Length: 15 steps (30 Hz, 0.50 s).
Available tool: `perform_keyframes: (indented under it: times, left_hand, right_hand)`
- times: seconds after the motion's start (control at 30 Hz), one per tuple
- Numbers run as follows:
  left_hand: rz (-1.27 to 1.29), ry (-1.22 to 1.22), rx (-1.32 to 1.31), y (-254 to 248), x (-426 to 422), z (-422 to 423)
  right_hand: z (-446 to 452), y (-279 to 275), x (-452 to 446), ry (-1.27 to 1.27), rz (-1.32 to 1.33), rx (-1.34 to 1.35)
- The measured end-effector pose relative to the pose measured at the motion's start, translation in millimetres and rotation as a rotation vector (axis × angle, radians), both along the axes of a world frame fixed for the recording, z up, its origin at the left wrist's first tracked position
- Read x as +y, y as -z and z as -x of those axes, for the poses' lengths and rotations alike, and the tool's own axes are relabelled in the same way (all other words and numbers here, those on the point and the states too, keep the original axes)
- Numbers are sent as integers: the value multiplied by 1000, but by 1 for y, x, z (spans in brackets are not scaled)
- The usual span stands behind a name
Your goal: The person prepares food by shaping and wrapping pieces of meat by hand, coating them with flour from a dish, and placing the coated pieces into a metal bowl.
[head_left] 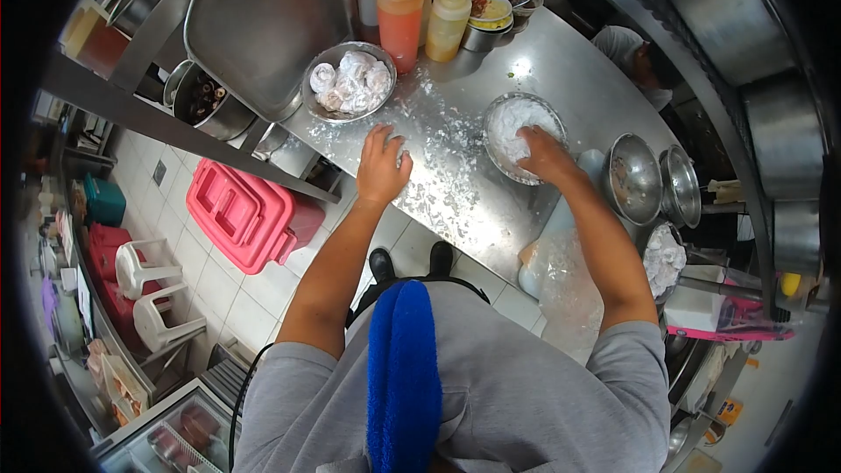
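My right hand reaches into a metal bowl of white, flour-like powder. Its fingers are closed and curled down, with the tips in the powder; anything they hold is hidden. Over the near edge of the steel table, my left hand hovers open, fingers apart and dusted white, holding nothing. Just beyond it stands a second metal bowl with several lumpy pieces coated in the powder; what they are underneath I cannot tell.
Powder is scattered over the steel table. Squeeze bottles line the back beside a dish of chopped food. Metal bowls and a plastic bag flank my right arm. A pink lidded bin sits on the floor; another person is across the table.
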State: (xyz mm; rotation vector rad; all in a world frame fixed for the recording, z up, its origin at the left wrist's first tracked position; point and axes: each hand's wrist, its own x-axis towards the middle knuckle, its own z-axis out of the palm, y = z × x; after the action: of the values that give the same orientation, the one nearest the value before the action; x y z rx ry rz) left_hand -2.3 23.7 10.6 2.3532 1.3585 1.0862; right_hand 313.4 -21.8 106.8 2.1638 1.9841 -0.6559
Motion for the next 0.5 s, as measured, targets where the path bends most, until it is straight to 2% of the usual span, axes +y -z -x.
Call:
perform_keyframes:
  times: [0.13,0.3,0.5]
  left_hand:
    - [10,4,20,-1,0,0]
    - [-5,8,20,0,1,0]
    - [-16,8,2,1,1,0]
  right_hand:
    - [2,-2,-3,-50,-54,9]
    - [6,-10,2,-64,26,-13]
    - [0,5,6,-37,-40,-11]
